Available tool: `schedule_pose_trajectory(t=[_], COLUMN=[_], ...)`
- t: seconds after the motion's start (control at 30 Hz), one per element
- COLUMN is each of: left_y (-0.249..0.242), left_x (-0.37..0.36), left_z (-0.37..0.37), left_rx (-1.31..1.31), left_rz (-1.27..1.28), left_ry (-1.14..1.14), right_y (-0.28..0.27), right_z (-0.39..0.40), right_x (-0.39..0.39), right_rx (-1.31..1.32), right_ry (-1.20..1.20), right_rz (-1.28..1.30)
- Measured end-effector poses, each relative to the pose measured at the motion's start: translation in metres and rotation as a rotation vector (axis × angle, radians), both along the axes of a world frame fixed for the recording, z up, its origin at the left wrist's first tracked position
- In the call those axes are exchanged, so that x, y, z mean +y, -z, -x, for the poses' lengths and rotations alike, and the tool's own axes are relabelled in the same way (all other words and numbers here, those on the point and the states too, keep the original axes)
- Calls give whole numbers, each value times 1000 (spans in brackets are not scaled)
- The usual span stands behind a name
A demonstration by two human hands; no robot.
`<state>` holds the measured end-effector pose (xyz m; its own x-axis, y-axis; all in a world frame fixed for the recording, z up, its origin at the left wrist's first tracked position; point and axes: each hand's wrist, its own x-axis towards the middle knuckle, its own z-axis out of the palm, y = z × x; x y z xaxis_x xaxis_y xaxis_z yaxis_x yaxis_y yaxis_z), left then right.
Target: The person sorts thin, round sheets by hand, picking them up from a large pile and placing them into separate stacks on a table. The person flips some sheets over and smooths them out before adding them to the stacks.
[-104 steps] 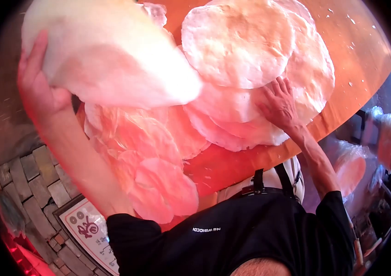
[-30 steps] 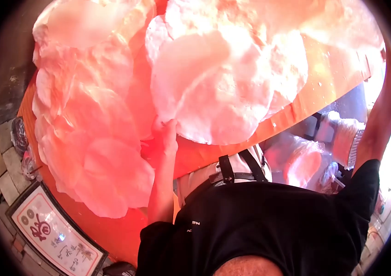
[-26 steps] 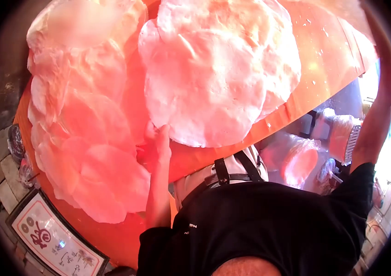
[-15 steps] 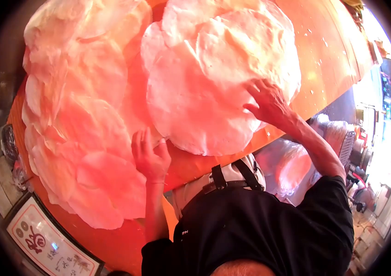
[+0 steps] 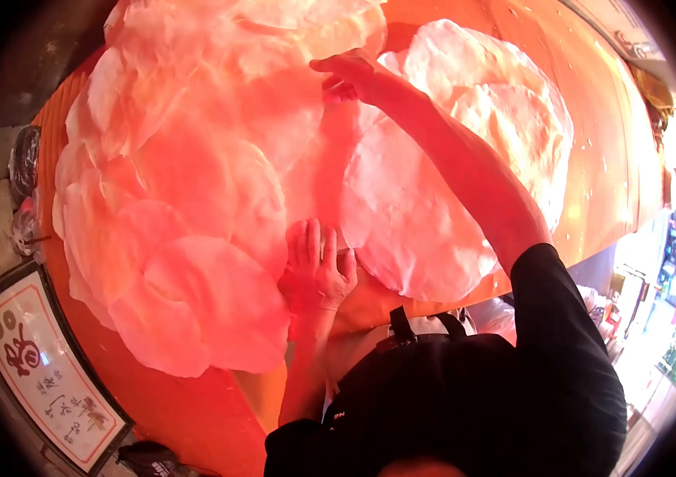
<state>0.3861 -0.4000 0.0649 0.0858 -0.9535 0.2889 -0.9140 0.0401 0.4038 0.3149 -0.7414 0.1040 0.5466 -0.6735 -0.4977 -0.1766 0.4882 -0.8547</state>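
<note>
Head view: two piles of thin, round, pale sheets are laid out on an orange desk point(image 5: 612, 171), the left pile point(image 5: 187, 183) spread in overlapping layers along the far left edge, the right pile point(image 5: 421, 203) set beside it with a strip of bare surface between. The sheets are fanned rather than squared up, probably so that each rim can be reached singly. The left hand point(image 5: 318, 272) is held flat, fingers extended and thumb spread, with nothing gripped; it is placed low in the strip, just beside the left pile's edge, and is judged to be serving as a steadying rest. The right hand point(image 5: 348, 75) is carried across the body to the upper end of the same strip, near the left pile's inner rim; its index finger is extended and the other fingers are curled beneath. Whether a sheet is pinched there, or whether contact is made, cannot be told. By this crossed reach the right pile is partly covered by the forearm point(image 5: 465, 163). A framed sign point(image 5: 50, 367) is seen beyond the desk's near left edge, apart from the sheets.
</note>
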Motion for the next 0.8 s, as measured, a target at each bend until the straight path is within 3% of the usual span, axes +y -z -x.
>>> schedule_pose_trajectory(t=[0.03, 0.13, 0.2, 0.27, 0.33, 0.4, 0.5, 0.53, 0.6, 0.67, 0.73, 0.8], left_y=[2, -1, 0, 1, 0, 3, 5, 4, 4, -10, -13, -2], left_x=[0, 3, 3, 3, 7, 7, 7, 8, 9, 5, 8, 10], left_z=[0, 1, 0, 1, 3, 4, 3, 3, 3, 3, 7, 14], left_rx=[9, 14, 20, 26, 39, 57, 58, 54, 43, 2, 48, 194], left_rz=[10, -13, -23, -27, -42, -67, -34, -29, -40, -46, -29, 10], left_ry=[-6, -36, -40, -56, -72, -90, -86, -87, -85, -92, -116, -151], right_y=[8, 15, 19, -6, -89, -112, -109, -161, -197, -214, -148, -142], right_z=[-15, -31, -45, -55, -62, -66, -41, -18, 9, 24, -1, 9], right_x=[4, 4, 12, 24, 53, 68, 69, 88, 89, 81, 6, 6], right_rx=[97, 126, 227, 287, 305, 240, -202, -6, -128, -40, -806, -1108], right_ry=[82, 49, -8, -59, -118, -150, -29, 2, 17, -214, -769, -777], right_rz=[42, -1, 102, 264, 479, 699, 1155, 822, 877, 793, 394, 424])
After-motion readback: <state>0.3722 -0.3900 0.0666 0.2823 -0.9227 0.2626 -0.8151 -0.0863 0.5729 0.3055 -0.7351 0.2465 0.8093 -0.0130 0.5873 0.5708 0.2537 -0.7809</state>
